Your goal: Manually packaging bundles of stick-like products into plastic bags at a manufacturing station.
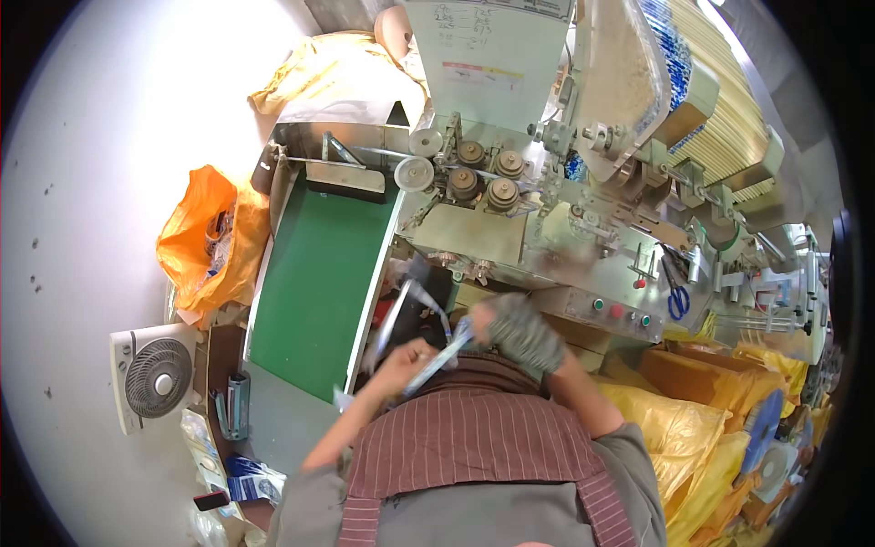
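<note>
So both hands are on a thin blue-and-white plastic strip (437, 360) right in front of the chest. Its long axis runs slanted, low end pointing to 7 o'clock, high end to 1 o'clock. The bare left hand (407, 357) is pinched shut on the lower part, and the right hand (519, 330), in a grey knit glove, is clamped on the upper end. The green conveyor belt (314, 283) sits at 10 o'clock from them, and the steel machine with brass rollers (483, 178) is at 12.

Matt green belt (314, 273), brushed-metal machine (474, 232) — crinkly glossy orange plastic bag (205, 242).
</note>
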Demonstrator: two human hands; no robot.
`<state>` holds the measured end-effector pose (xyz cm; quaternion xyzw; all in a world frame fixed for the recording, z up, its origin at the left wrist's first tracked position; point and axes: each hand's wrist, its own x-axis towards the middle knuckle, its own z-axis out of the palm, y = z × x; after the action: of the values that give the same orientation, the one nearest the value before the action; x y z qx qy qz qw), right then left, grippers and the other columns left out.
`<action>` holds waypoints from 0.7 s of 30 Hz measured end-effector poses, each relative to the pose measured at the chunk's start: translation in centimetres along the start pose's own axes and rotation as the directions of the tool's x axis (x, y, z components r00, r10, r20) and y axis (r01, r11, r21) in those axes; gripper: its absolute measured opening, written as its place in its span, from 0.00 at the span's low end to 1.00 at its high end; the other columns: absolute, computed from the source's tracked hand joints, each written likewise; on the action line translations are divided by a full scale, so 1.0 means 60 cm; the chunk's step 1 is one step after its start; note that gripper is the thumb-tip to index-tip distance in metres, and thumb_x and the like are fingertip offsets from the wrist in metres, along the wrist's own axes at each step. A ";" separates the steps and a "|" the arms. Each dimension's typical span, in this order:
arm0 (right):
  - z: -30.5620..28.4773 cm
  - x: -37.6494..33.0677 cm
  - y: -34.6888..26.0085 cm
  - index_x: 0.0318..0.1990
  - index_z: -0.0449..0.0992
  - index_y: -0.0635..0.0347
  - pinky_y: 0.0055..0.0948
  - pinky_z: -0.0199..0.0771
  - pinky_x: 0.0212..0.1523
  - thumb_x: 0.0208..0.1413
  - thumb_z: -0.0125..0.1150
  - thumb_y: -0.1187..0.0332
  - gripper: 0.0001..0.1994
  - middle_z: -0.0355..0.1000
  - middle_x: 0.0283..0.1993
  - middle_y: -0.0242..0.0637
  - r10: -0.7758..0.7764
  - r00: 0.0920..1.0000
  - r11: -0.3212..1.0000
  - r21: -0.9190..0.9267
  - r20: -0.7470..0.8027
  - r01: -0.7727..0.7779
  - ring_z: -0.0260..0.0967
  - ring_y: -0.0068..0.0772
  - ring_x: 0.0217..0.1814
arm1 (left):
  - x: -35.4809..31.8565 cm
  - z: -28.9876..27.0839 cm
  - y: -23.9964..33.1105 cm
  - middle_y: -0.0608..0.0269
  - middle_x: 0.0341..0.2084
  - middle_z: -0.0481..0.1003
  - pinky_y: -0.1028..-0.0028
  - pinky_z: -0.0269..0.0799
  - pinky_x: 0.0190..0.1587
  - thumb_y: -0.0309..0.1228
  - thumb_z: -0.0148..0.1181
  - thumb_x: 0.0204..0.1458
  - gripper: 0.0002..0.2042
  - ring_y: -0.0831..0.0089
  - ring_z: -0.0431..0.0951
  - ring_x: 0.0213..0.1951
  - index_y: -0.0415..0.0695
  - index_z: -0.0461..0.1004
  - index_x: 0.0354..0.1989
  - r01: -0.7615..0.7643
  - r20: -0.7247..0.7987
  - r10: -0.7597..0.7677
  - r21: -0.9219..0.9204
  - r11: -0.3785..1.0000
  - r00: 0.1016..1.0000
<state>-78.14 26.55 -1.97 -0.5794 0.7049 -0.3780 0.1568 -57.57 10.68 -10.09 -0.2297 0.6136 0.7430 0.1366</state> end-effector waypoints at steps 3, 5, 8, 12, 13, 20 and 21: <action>-0.003 -0.048 0.076 0.26 0.71 0.58 0.36 0.62 0.22 0.53 0.52 0.67 0.07 0.63 0.19 0.39 0.064 0.958 0.982 -0.156 -0.279 -0.111 0.64 0.39 0.19 | -0.046 0.023 0.026 0.61 0.41 0.73 0.77 0.67 0.46 0.24 0.55 0.52 0.09 0.76 0.71 0.43 0.41 0.69 0.42 0.036 -0.012 -0.044 -0.393 0.919 0.999; 0.037 -0.072 0.122 0.23 0.70 0.60 0.36 0.62 0.23 0.54 0.53 0.66 0.11 0.66 0.21 0.39 0.630 0.750 0.753 0.395 -0.201 -0.527 0.63 0.41 0.19 | -0.088 0.034 0.075 0.61 0.43 0.73 0.76 0.67 0.46 0.24 0.54 0.52 0.14 0.74 0.70 0.45 0.40 0.68 0.48 0.034 -0.074 -0.095 -0.588 0.808 0.993; 0.117 -0.080 0.157 0.26 0.71 0.60 0.31 0.64 0.25 0.54 0.55 0.65 0.10 0.66 0.23 0.37 -0.079 0.940 0.974 -0.227 -0.332 0.002 0.62 0.33 0.21 | -0.110 0.018 0.088 0.55 0.48 0.71 0.70 0.66 0.48 0.25 0.53 0.52 0.20 0.68 0.71 0.46 0.38 0.64 0.55 -0.151 0.065 0.137 0.362 0.920 0.988; 0.171 -0.006 0.074 0.39 0.74 0.58 0.20 0.67 0.32 0.52 0.59 0.67 0.08 0.67 0.28 0.29 0.509 0.849 0.589 0.663 0.139 -0.462 0.63 0.17 0.31 | -0.096 -0.049 0.118 0.59 0.34 0.77 0.72 0.69 0.38 0.24 0.56 0.49 0.15 0.73 0.74 0.35 0.39 0.72 0.46 -0.051 0.259 -0.108 0.538 0.841 0.960; 0.181 -0.005 0.079 0.39 0.74 0.58 0.20 0.67 0.32 0.52 0.59 0.67 0.08 0.67 0.28 0.29 0.501 0.853 0.591 0.661 0.146 -0.461 0.63 0.17 0.31 | -0.100 -0.078 0.120 0.61 0.33 0.77 0.74 0.69 0.39 0.24 0.56 0.48 0.13 0.74 0.74 0.36 0.39 0.74 0.43 -0.020 0.259 -0.124 0.492 0.870 0.958; 0.202 0.039 0.118 0.55 0.66 0.55 0.20 0.67 0.37 0.51 0.58 0.71 0.21 0.68 0.32 0.30 0.593 0.800 0.608 0.597 0.097 -0.523 0.64 0.19 0.32 | -0.176 -0.469 0.356 0.68 0.23 0.72 0.79 0.65 0.28 0.46 0.56 0.52 0.18 0.81 0.70 0.26 0.41 0.73 0.28 -0.151 -0.831 0.519 0.497 0.855 0.202; 0.210 0.046 0.121 0.55 0.66 0.55 0.20 0.67 0.37 0.51 0.58 0.71 0.21 0.68 0.32 0.30 0.590 0.800 0.607 0.592 0.111 -0.530 0.64 0.19 0.32 | -0.206 -0.573 0.371 0.66 0.24 0.73 0.80 0.65 0.28 0.41 0.57 0.52 0.13 0.81 0.70 0.26 0.41 0.73 0.29 -0.114 -0.803 0.587 0.596 0.795 -0.105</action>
<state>-75.69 19.86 -14.93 -0.2310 0.7010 -0.5382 0.4068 -51.78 -26.53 10.24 -0.4732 0.6805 0.2539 -0.4985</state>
